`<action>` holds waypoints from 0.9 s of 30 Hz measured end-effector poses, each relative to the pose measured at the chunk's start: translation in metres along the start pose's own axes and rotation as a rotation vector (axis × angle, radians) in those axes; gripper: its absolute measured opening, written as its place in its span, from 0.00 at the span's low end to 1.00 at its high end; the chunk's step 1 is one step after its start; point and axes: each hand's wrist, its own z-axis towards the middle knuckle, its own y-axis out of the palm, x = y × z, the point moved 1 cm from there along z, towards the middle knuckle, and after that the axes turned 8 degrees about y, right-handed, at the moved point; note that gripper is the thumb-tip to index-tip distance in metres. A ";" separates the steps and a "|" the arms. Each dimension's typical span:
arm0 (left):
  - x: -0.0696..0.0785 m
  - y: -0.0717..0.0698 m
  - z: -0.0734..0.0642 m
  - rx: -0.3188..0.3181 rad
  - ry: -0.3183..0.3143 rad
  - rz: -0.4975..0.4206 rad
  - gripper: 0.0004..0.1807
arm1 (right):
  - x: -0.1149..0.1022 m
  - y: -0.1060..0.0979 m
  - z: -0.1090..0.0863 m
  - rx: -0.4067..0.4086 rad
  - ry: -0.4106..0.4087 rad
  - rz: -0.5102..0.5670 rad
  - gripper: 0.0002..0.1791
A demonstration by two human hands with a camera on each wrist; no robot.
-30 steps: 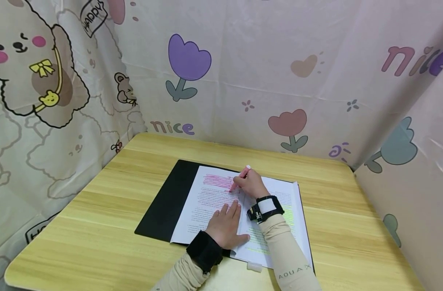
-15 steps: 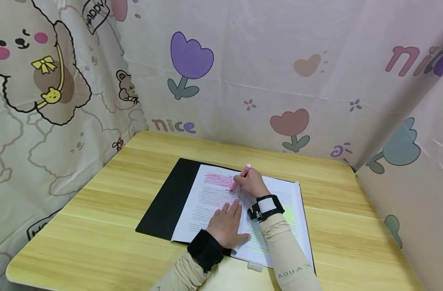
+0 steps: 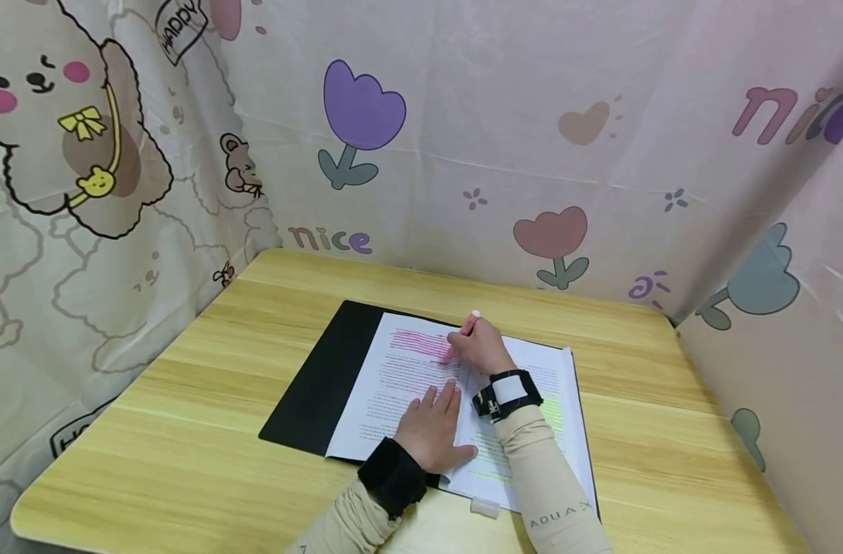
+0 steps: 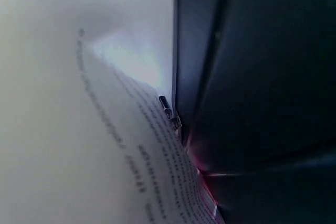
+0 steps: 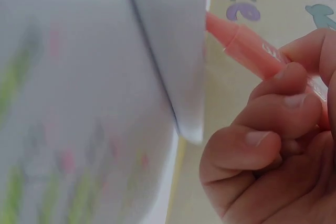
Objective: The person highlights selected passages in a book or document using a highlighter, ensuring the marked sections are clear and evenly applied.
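Observation:
A pink highlighter (image 3: 470, 323) is held in my right hand (image 3: 486, 348), its tip down at the left page, near the inner fold. In the right wrist view, curled fingers (image 5: 286, 114) and the thumb grip the pink barrel. Printed text covers the left page (image 3: 355, 431), with several pink strokes across its upper lines. My left hand (image 3: 428, 431) rests flat on the lower part of the pages, fingers spread. Yellow-green marks show on the right page (image 3: 570, 462), partly behind my right forearm. The left wrist view has printed lines beside a large dark area.
A black folder (image 3: 317, 377) lies open under the pages, on a light wooden table (image 3: 185, 400). A small pale tab (image 3: 485, 508) sits at the pages' near edge. Printed curtains (image 3: 449, 100) stand behind and along both sides.
My right hand and the highlighter have shifted slightly to the right along the left page. The left hand stays in place on the paper. The head view has shifted a little.

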 end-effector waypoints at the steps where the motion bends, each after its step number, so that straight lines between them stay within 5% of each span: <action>1: 0.000 0.000 0.000 0.000 0.000 0.000 0.49 | 0.001 -0.001 0.000 0.008 -0.002 -0.007 0.11; 15: 0.001 -0.001 0.002 -0.019 0.004 -0.005 0.49 | -0.008 -0.001 -0.008 0.036 -0.058 -0.101 0.14; 27: 0.002 -0.001 -0.002 0.056 0.024 0.017 0.48 | -0.022 0.007 -0.022 0.157 -0.083 -0.258 0.15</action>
